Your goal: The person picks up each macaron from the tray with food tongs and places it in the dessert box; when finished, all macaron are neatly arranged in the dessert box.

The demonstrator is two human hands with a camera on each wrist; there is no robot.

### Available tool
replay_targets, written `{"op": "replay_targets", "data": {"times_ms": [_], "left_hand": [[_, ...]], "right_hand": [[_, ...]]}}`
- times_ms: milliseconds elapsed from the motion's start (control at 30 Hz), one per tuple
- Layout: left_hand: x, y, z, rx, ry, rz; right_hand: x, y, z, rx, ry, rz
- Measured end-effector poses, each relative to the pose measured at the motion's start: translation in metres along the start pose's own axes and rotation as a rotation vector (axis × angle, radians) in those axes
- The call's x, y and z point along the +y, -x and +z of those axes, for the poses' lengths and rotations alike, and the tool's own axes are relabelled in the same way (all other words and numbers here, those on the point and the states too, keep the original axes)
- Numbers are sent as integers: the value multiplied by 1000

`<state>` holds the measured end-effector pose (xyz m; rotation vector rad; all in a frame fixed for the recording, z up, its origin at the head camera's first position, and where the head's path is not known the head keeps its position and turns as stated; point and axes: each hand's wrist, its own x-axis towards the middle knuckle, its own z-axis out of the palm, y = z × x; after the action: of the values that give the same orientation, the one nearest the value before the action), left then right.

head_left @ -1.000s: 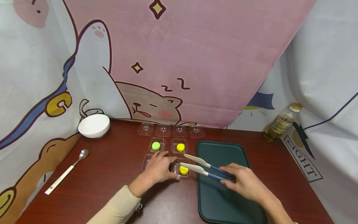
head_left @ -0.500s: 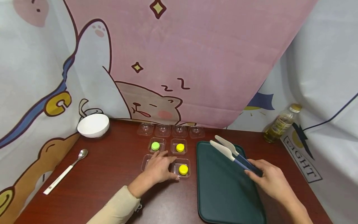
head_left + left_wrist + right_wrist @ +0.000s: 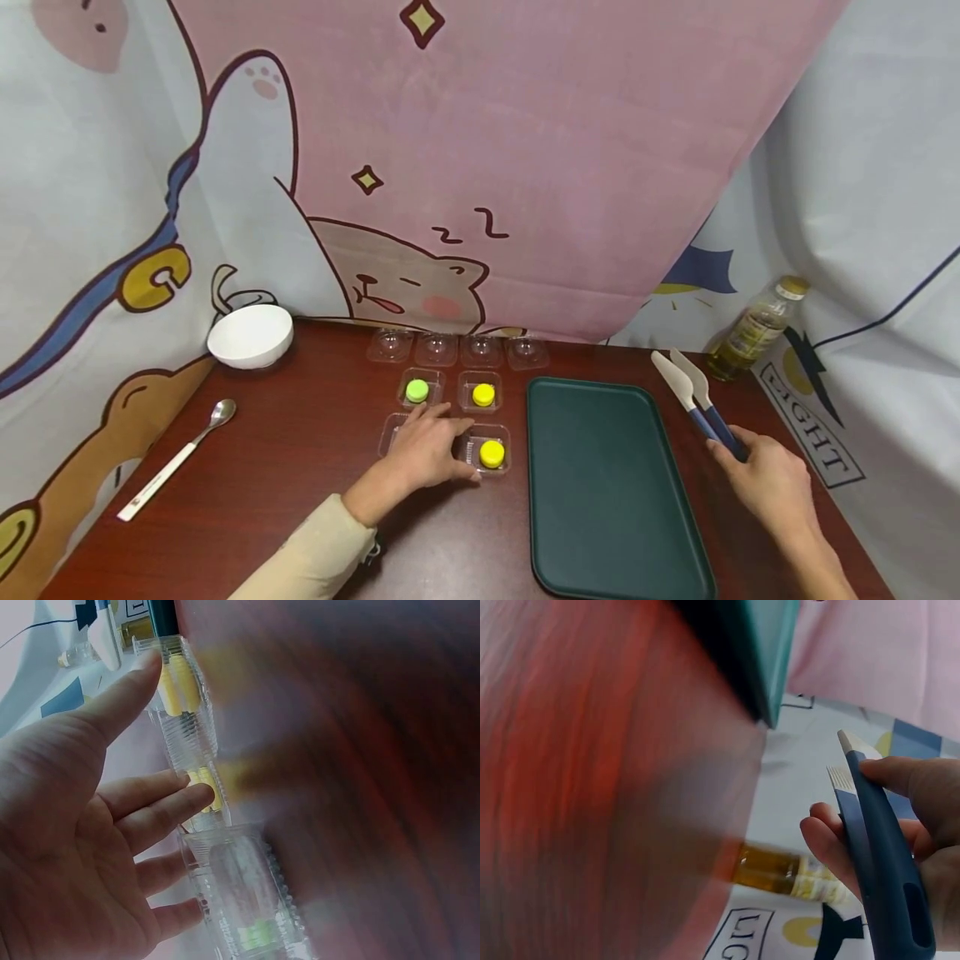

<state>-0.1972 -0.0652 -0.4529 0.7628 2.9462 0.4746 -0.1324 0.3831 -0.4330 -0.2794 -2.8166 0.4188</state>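
Note:
In the head view my right hand (image 3: 776, 483) grips blue-handled tongs (image 3: 707, 408) with pale tips, right of the dark green tray (image 3: 615, 492). The tips stand slightly apart with nothing between them. My left hand (image 3: 423, 450) lies with fingers extended and spread over the front clear plastic boxes, thumb beside the box (image 3: 474, 472) holding a yellow macaron (image 3: 492, 454). Its fingertips reach the box walls in the left wrist view. Behind are a second yellow macaron (image 3: 483, 395) and a green macaron (image 3: 417, 391), each in a clear box. The hand partly hides the front left box (image 3: 391, 432).
Several clear domed lids (image 3: 437, 349) line the back of the table. A white bowl (image 3: 251, 337) and a long-handled spoon (image 3: 176, 462) are at the left. An oil bottle (image 3: 757, 331) stands at the back right, close behind the tongs. Printed cloth surrounds the table.
My right hand has moved the tongs rightward from above the front yellow macaron, across the tray, to its right side. The tongs now point toward the back. My left hand has stayed in place.

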Motion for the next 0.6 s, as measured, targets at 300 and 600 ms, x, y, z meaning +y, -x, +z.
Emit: {"op": "replay_targets", "data": {"times_ms": [300,600], "left_hand": [[0,0,0,-2,-8,-4],[0,-1,0,-16,-5,-15]], "right_hand": [[18,-10,11,-8,16,17],[30,-24,21,-35,10,15]]}}
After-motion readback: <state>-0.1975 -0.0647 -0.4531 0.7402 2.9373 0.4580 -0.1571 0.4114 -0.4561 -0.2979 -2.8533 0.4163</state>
